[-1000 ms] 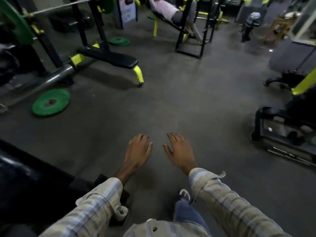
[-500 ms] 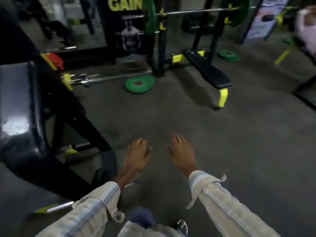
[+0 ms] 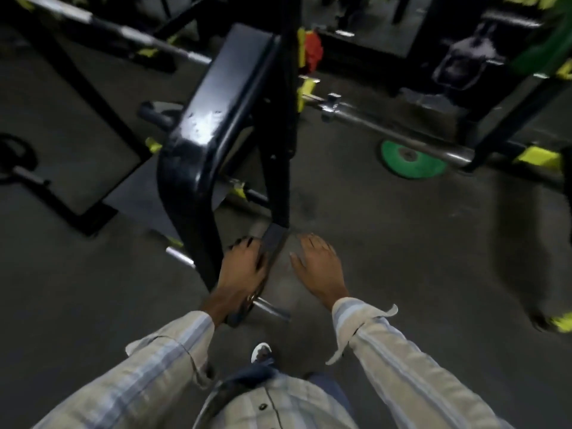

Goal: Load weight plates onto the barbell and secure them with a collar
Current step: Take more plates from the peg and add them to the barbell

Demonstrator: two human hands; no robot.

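Now my left hand point(image 3: 243, 267) and right hand point(image 3: 318, 267) hover palm-down, fingers loosely spread, gripping nothing. Ahead to the right, the barbell point(image 3: 393, 131) crosses above a green weight plate point(image 3: 413, 161) lying flat on the floor point(image 3: 387, 243).

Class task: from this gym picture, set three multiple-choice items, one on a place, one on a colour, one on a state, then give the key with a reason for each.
1. Where does the round weight plate lie?
A. on the floor, under a steel bar
B. on the bench pad
C. in the right hand

2. What colour is that plate?
A. red
B. green
C. blue

3. What state is the right hand in?
A. closed on a collar
B. gripping a bar
C. open, holding nothing

Key: 1 A, it lies flat on the floor with the steel bar crossing above; 2 B, its face is green; 3 C, the fingers are spread, empty.
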